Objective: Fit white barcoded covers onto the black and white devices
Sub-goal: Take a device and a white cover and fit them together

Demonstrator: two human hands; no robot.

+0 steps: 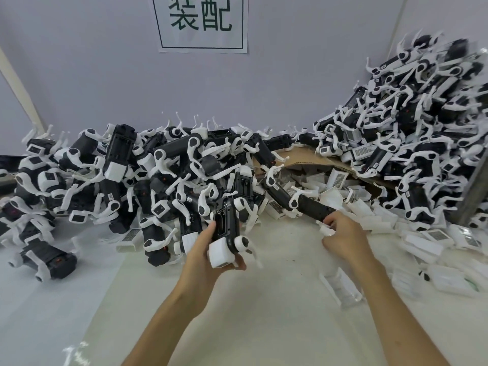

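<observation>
Centre of surface (264, 318), at the near edge of the heap: left grip (208, 249) clenched round a black and white device (227, 223), held roughly upright and off the surface. Thumb lies along the device's left side, fingers wrap under its near end. White cover (220, 253) sits on that near end; no barcode face shows from this angle. A round white joint with a black centre sticks out at the device's lower right.

Right grip (346, 236): fingers curled at the near end of a second device (306, 206), closed on a small white part (327, 230). Cannot tell whether the part belongs to that device or is loose. Second device lies slanted, far end in the heap.

Outward:
- Left pile (126, 170) of black and white devices, tangled, along the wall.
- Right pile (422, 114), taller, banked into the corner.
- Cardboard sheet (303, 155) bridges the two piles; right pile partly rests on it.
- Loose covers (340, 179) under and in front of the cardboard, some with barcode labels up; more spread along the right side of the surface.
- One barcoded cover (129, 239) lies alone beside the left pile.
- Paper sign (200, 22) with two large characters on the back wall.
</observation>
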